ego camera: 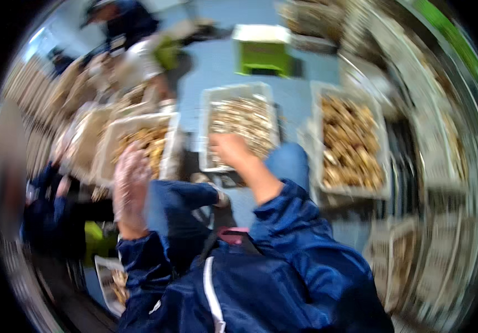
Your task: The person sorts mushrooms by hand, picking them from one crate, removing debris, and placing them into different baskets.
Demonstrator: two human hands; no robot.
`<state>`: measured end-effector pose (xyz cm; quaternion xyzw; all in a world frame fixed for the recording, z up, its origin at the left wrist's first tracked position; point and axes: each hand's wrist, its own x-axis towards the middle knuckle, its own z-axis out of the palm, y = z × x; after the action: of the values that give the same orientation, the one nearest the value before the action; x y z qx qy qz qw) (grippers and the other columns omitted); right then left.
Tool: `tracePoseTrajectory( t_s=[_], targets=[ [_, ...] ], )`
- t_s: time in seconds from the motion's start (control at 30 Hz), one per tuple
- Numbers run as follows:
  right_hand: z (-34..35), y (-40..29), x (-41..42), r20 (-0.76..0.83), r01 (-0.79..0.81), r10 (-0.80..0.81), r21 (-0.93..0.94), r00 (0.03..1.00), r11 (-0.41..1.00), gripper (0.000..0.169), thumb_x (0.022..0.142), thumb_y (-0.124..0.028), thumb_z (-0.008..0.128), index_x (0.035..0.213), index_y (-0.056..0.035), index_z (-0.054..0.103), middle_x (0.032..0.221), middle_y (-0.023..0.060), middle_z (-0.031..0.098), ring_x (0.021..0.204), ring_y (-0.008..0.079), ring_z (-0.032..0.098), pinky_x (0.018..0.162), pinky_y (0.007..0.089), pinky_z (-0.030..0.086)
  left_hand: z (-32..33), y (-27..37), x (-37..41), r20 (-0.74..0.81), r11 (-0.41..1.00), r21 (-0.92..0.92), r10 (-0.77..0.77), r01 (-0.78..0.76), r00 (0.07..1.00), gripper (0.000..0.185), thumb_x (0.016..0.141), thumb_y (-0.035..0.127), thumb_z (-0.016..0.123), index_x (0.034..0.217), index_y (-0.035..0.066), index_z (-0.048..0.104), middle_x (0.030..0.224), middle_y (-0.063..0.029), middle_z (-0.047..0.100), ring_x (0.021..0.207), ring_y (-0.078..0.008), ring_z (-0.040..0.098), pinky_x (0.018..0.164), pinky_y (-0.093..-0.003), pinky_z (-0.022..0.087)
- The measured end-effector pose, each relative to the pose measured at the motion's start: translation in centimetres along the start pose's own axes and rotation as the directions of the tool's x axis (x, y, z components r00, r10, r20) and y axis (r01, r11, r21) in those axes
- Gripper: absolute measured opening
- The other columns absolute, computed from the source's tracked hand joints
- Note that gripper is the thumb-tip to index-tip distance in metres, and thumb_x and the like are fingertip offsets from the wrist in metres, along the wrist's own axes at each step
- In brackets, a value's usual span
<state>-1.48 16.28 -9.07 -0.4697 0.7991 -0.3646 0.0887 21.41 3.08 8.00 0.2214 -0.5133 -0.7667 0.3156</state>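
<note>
My left hand (131, 187), in a thin clear glove, is extended with its fingers straight. It overlaps the near side of a white plastic crate (173, 141) of yellow-brown, mushroom-like pieces (144, 139); contact cannot be judged. Bare and with curled fingers, my right hand (232, 150) is over the near left part of a middle white crate (204, 125). Pale, small pieces (243, 116) fill that crate. Blur hides whether the fingers hold any. To the right, another white crate (383, 154) carries larger tan pieces (347, 141).
A green stool with a white top (264, 54) stands on the blue floor (218, 50) beyond the crates. One person (128, 25) is at upper left, and another person's dark sleeve (45, 212) shows at left. Crates (393, 258) line the right side.
</note>
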Motion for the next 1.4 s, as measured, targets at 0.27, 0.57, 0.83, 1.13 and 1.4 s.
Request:
tracePoseTrajectory(
  t_s=[0.27,0.57,0.83,1.13,1.4],
  targets=[
    [0.5,-2.1,-6.4,-0.029,-0.093,0.089,-0.202,0.996,0.975,0.018,0.092,-0.02,0.061,0.087,-0.0093,0.076,0.083,0.0118,0.078,0.08,0.0327,0.078,0.071,0.0462,0.06,15.3,-8.5,4.6,0.496,0.933,0.304,-0.327,0.192,0.805,0.044,0.105,0.019,0.067,0.143,-0.001,0.057,0.119,-0.0088,0.067,0.099,-0.0127,0.065,0.086,-0.0263,0.054],
    [4.1,-6.9,-5.5,0.084,0.076,-0.071,-0.065,0.994,0.995,0.022,0.097,-0.025,0.061,0.103,-0.0179,0.081,0.105,0.0006,0.081,0.096,0.0221,0.077,0.073,0.0432,0.058,32.2,-18.9,11.0,0.827,0.639,0.562,-0.42,-0.526,0.373,0.042,0.102,0.018,0.067,0.139,-0.001,0.062,0.125,-0.0138,0.069,0.114,-0.0228,0.067,0.097,-0.035,0.055],
    [3.2,-5.5,-9.4,0.012,0.129,-0.132,0.142,0.991,0.981,0.023,0.097,-0.027,0.061,0.107,-0.0174,0.08,0.109,0.0015,0.079,0.1,0.0224,0.076,0.076,0.043,0.058,39.2,-31.7,11.1,0.735,0.531,0.643,-0.63,-0.553,0.251,0.041,0.1,0.018,0.069,0.136,-0.002,0.065,0.121,-0.0156,0.075,0.11,-0.0224,0.07,0.096,-0.0355,0.055],
    [3.5,-5.4,-10.2,-0.015,0.117,-0.117,0.238,0.993,0.964,0.025,0.097,-0.03,0.061,0.111,-0.0167,0.077,0.113,0.0025,0.078,0.104,0.0228,0.074,0.08,0.0429,0.057,39.0,-38.4,8.4,0.738,0.553,0.546,-0.673,-0.629,0.05,0.037,0.099,0.017,0.072,0.131,-0.002,0.068,0.119,-0.013,0.074,0.112,-0.0209,0.069,0.098,-0.0346,0.055],
    [4.3,-5.5,-9.9,-0.012,0.105,-0.105,0.241,0.994,0.965,0.028,0.098,-0.032,0.061,0.115,-0.0162,0.076,0.117,0.0035,0.076,0.107,0.0232,0.072,0.084,0.0427,0.056,39.1,-38.0,8.2,0.81,0.535,0.453,-0.582,-0.713,0.077,0.034,0.092,0.019,0.07,0.119,-0.001,0.073,0.102,-0.0236,0.076,0.097,-0.0365,0.074,0.088,-0.0414,0.057]
  ],
)
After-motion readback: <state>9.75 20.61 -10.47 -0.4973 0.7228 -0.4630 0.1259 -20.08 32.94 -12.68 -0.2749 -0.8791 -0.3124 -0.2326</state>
